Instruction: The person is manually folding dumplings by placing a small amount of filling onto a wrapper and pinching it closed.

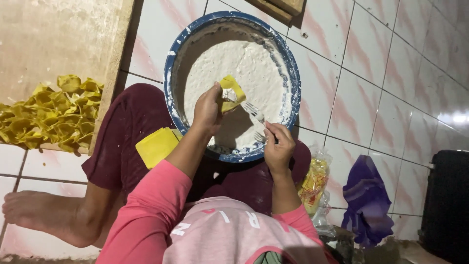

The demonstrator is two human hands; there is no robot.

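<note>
Yellow wrapper (230, 92) sits over the blue bowl (171, 63) of white filling, pinched in left hand (209, 108), forearm reaching in from the lap. Right hand (277, 146), at bowl's near rim, is clamped on fork (254, 113) w/ tines touching the wrapper. Flat wrapper stack (156, 145) lies just left of bowl; folded pile (51, 115) on board (53, 39) further left; purple cloth (366, 198) on floor to bowl's right.

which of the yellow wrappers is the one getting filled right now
The yellow wrapper held in the left hand over the blue bowl, white filling on it. The flat stack lies on the lap, and the folded pile on the board.
</note>
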